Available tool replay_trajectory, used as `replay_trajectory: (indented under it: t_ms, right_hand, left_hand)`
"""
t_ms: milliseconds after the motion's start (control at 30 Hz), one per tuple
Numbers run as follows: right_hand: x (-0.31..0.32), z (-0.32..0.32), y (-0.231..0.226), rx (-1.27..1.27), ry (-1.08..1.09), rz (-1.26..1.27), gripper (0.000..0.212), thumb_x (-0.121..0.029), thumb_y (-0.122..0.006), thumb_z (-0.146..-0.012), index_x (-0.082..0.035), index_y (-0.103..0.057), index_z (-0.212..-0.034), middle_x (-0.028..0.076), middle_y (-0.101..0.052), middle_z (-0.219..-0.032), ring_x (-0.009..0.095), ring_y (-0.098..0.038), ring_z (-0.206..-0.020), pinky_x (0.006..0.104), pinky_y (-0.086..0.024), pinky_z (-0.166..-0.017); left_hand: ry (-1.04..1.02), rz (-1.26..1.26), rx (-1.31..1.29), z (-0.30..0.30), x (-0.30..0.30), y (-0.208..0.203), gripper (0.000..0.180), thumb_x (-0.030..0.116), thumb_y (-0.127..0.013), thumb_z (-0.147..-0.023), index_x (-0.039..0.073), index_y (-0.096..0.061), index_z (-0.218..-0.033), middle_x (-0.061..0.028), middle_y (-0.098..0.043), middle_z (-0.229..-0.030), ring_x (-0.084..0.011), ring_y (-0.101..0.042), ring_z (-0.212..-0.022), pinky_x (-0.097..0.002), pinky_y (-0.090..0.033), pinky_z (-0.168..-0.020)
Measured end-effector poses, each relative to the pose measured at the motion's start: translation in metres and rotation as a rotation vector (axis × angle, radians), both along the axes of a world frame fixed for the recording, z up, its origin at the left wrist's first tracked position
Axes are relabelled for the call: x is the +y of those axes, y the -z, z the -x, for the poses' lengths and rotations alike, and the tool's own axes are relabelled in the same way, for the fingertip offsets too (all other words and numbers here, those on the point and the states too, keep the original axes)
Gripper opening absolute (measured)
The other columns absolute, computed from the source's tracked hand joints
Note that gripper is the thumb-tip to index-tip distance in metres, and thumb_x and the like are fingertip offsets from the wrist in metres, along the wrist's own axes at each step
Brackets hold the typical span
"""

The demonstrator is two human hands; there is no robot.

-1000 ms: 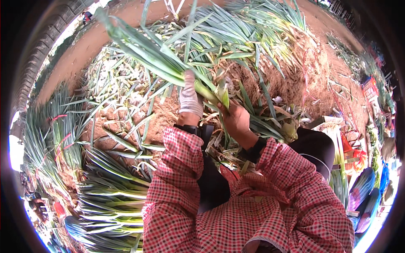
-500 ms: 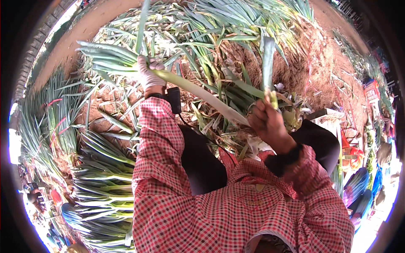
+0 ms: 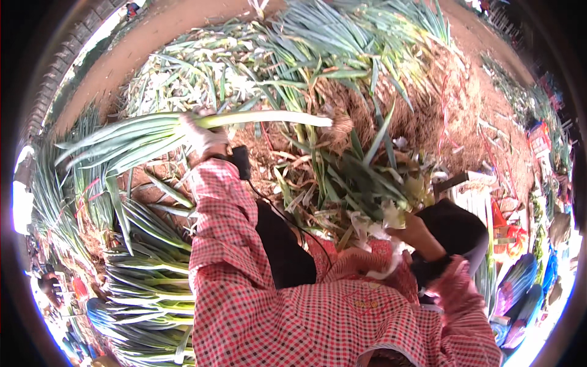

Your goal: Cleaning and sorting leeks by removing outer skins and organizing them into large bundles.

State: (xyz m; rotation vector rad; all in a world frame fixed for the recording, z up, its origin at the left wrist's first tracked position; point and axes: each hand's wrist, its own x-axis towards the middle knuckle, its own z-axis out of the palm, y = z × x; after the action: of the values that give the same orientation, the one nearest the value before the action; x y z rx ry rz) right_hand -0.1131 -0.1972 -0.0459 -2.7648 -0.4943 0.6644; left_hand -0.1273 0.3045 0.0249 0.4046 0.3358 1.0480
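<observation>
Head view: nearest, at the lower edge of the ground (image 3: 153, 52), a red, white and black checked shirt (image 3: 306, 318), with dark trouser legs (image 3: 281, 254) out in front. Close to the right knee, the right hand (image 3: 413, 232), fingers drawn in against a pale scrap of leaf (image 3: 393, 215); cannot tell whether gripped or only touched. Black band (image 3: 428, 267) round that wrist. Limp white peelings (image 3: 367, 226) just beside, near the lap.

Farther out to the left, the left hand (image 3: 203, 137) in a pale glove, wrapped round a leek (image 3: 269, 117) near the start of the leaves. Leek held above the ground, nearly level, white root end pointing right, green leaves fanned toward the left edge. Small black box (image 3: 241, 162) at the left wrist, with a thin cable (image 3: 287, 217) trailing toward the lap. Between the hands, a clump of dark green leaves (image 3: 354, 183) on the ground.

Toward the ground's lower left corner, a row of leeks (image 3: 153, 293), pale ends to the right; near the right edge, red plastic (image 3: 510, 238). Beyond, pale leaf litter (image 3: 183, 79) and a big leek heap (image 3: 330, 30) with tangled brown roots (image 3: 416, 116).
</observation>
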Motion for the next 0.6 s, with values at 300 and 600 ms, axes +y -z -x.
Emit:
replay_trajectory:
  t_ms: [300, 600]
  right_hand:
    - [0.285, -0.031, -0.077, -1.118, -0.421, -0.467, 0.045, -0.01, -0.048, -0.076, -0.004, -0.04, -0.12, 0.02, -0.045, -0.116, 0.028, -0.046, -0.108, 0.0426, -0.037, -0.09]
    - [0.258, -0.053, -0.104, 0.914, -0.459, -0.604, 0.039, -0.031, -0.071, -0.07, 0.003, -0.054, -0.08, 0.007, -0.053, -0.058, 0.013, -0.053, -0.048, 0.029, -0.041, -0.044]
  left_hand:
    - [0.311, -0.053, -0.19, -0.024, -0.11, -0.015, 0.06, 0.047, -0.069, -0.066, 0.004, -0.046, -0.102, -0.0065, -0.051, -0.081, -0.0212, -0.052, -0.075, -0.033, -0.048, -0.073]
    - [1.171, -0.267, -0.99, -0.033, -0.048, 0.002, 0.11, 0.07, -0.066, -0.042, 0.004, -0.037, -0.125, -0.0001, -0.048, -0.072, -0.013, -0.046, -0.062, -0.0279, -0.042, -0.057]
